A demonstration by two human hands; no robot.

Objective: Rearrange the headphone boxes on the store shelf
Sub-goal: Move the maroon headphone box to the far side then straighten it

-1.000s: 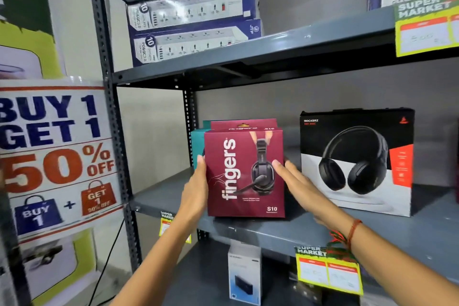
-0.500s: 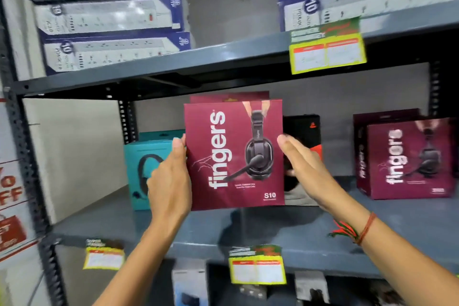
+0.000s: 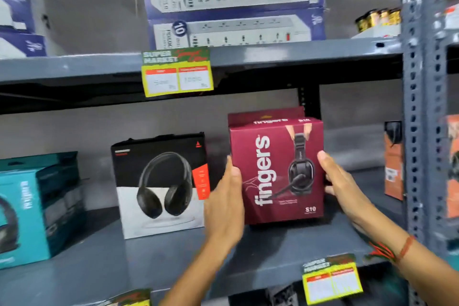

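Observation:
I hold a maroon "fingers" headphone box (image 3: 275,171) between both hands, upright, low over the right part of the grey shelf (image 3: 124,263). My left hand (image 3: 226,206) grips its left edge and my right hand (image 3: 345,189) its right edge. A second maroon box (image 3: 265,115) stands right behind it, only its top showing. To the left stands a black-and-white headphone box (image 3: 159,186), and at the far left a teal headphone box (image 3: 32,208).
Power-strip boxes (image 3: 233,5) are stacked on the upper shelf (image 3: 298,53), which carries a yellow price tag (image 3: 177,72). A perforated steel upright (image 3: 419,107) bounds the shelf on the right, with orange boxes (image 3: 393,164) beyond it. Another price tag (image 3: 331,281) hangs on the shelf's front edge.
I have carried the maroon box from the left end of the shelf, past the black-and-white box, to the right side in front of the other maroon box. The view has swung right.

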